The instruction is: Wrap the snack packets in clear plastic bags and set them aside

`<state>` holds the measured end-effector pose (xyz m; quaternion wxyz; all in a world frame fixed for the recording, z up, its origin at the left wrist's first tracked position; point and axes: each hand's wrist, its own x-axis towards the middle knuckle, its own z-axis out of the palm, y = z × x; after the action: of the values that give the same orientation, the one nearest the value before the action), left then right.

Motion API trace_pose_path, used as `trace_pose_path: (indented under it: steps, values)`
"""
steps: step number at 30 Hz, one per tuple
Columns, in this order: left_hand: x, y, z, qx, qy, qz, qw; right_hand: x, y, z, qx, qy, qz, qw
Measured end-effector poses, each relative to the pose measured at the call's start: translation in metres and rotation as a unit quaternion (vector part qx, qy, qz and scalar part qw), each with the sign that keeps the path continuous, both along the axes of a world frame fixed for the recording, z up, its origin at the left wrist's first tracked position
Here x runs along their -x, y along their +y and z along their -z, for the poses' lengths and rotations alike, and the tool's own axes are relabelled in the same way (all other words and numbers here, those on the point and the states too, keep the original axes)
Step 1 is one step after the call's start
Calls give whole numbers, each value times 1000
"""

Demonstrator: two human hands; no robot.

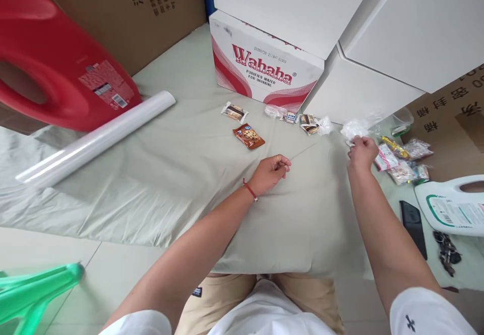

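Observation:
My left hand (269, 174), with a red cord bracelet on its wrist, rests over the cloth in the middle of the table. Its fingers are curled in and nothing shows in them. Farther right, my right hand (362, 153) pinches a crumpled clear plastic bag (351, 129). A brown cookie packet (248, 136) lies beyond my left hand, with a clear-wrapped biscuit (235, 112) behind it. Along the box sit a small blue-and-white packet (290, 117) and wrapped biscuits (309, 124) beside more crumpled plastic (324, 125). Several snack packets (401, 171) are heaped right of my right hand.
A Wahaha water box (264, 62) and white cabinets (412, 27) stand at the back. On the left are a red jug (68, 67) and a plastic film roll (98, 138). A phone (413, 226), keys (447, 254) and a white bottle (454, 209) lie right. A green stool (41, 287) stands on the floor.

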<state>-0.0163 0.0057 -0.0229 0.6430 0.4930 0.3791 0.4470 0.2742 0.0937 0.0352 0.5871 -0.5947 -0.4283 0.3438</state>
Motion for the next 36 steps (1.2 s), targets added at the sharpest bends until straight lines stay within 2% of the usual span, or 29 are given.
trace_pose_path:
  steps: [2, 5, 8, 13, 18, 21, 24, 26, 28, 32, 36]
  values:
    - [1, -1, -2, 4, -12, 8, 1000, 15, -36, 2, -6, 52, 19, 998]
    - [3, -5, -6, 0, -25, 18, 1000, 53, -86, 10, 45, 180, -93, 978]
    - [4, -8, -9, -19, -19, 31, 999, 92, -113, 22, 71, 206, -151, 964]
    - [4, -10, -11, -41, -17, 32, 999, 115, -121, 40, 64, 138, -181, 972]
    - [3, -9, -13, -5, -56, 50, 997, 107, -126, 44, 54, 84, -169, 980]
    - [5, -9, -10, 3, -25, 22, 999, 101, -131, 41, -2, 0, -149, 989]
    - [8, -7, -5, 17, -18, -16, 1000, 97, -135, 38, -93, -110, -194, 970]
    - [10, -6, -4, 30, -32, -20, 999, 98, -136, 38, -125, -171, -247, 946]
    - [11, -6, -6, 32, -31, -19, 999, 101, -137, 40, -137, -208, -263, 932]
    - [13, -9, -11, -3, -16, -8, 1000, 106, -137, 44, -119, -205, -205, 950]
    - [11, -12, -12, -37, 0, 58, 998, 106, -138, 43, -43, -106, -174, 978]
